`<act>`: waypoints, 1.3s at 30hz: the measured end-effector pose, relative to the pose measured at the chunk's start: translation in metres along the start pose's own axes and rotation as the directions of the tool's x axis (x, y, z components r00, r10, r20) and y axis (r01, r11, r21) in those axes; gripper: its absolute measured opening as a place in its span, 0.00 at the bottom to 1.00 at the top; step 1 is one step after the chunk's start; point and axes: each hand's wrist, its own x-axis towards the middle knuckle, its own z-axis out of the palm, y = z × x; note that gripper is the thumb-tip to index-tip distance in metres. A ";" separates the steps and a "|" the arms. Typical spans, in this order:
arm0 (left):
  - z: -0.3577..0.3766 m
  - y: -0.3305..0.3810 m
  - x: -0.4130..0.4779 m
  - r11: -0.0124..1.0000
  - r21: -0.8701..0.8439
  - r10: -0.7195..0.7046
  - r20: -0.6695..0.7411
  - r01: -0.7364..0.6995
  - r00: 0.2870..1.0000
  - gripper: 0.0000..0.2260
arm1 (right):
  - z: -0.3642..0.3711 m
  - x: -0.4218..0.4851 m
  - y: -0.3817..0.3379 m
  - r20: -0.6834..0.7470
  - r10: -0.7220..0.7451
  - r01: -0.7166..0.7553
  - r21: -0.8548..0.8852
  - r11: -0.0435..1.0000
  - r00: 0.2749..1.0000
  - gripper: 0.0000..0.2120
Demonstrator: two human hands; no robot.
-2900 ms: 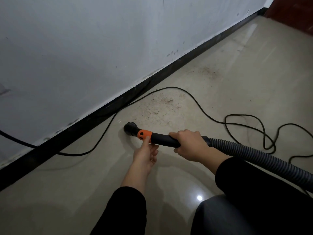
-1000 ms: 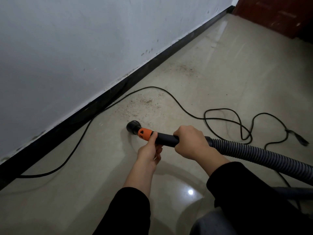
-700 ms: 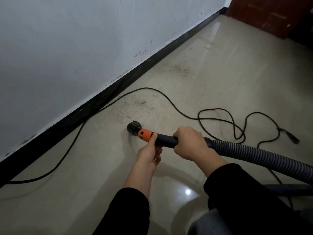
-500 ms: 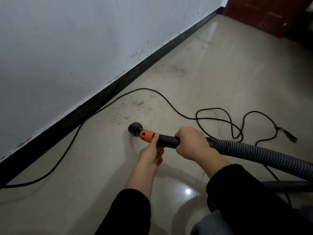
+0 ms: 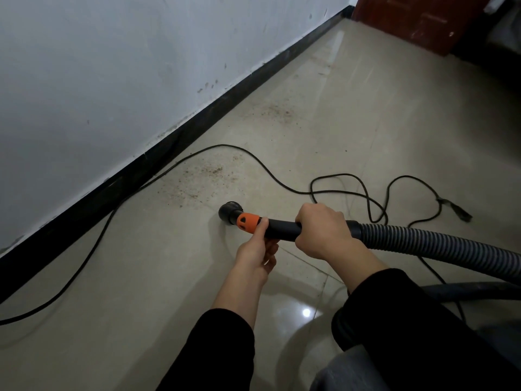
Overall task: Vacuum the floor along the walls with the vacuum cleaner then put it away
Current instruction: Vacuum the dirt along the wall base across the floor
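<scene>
The vacuum's black round nozzle (image 5: 229,211) rests on the beige floor, behind an orange collar (image 5: 248,221) on a black tube (image 5: 282,229). My right hand (image 5: 324,230) grips the tube where the ribbed grey hose (image 5: 428,244) starts. My left hand (image 5: 258,256) holds the tube from below, thumb against the orange collar. A patch of brown dirt (image 5: 205,176) lies just beyond the nozzle, near the black baseboard (image 5: 158,162). A second dirt patch (image 5: 273,111) lies further along the wall.
A black power cord (image 5: 267,172) runs along the baseboard and loops on the floor to the right, its plug (image 5: 459,211) lying loose. A white wall (image 5: 112,66) fills the left. A dark red door (image 5: 417,21) stands at the far end. A black hose section (image 5: 465,290) lies near my right arm.
The view has drifted forward along the wall, showing more of the door. The nozzle has moved slightly right, still short of the dirt patch. Both hands keep their hold.
</scene>
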 end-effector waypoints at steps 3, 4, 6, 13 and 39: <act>0.006 -0.001 0.000 1.000 0.007 -0.007 0.011 0.007 1.000 0.17 | -0.001 -0.001 0.005 -0.005 0.011 -0.011 -0.018 1.000 1.000 0.06; 0.008 -0.002 0.001 1.000 0.012 -0.009 0.016 0.009 1.000 0.17 | -0.001 0.000 0.006 -0.008 0.014 -0.014 -0.018 1.000 1.000 0.06; 0.008 -0.002 0.002 1.000 0.020 -0.011 0.026 0.010 1.000 0.17 | 0.000 0.000 0.008 -0.011 0.020 -0.020 -0.014 1.000 1.000 0.05; 0.002 0.004 0.007 0.999 0.041 -0.003 0.025 0.002 1.000 0.18 | 0.004 0.004 0.004 0.000 0.009 -0.009 0.017 1.000 1.000 0.06; -0.002 0.031 0.039 0.997 0.064 0.042 -0.010 -0.041 0.999 0.20 | 0.015 0.019 -0.012 -0.031 -0.010 0.009 -0.030 1.000 0.999 0.09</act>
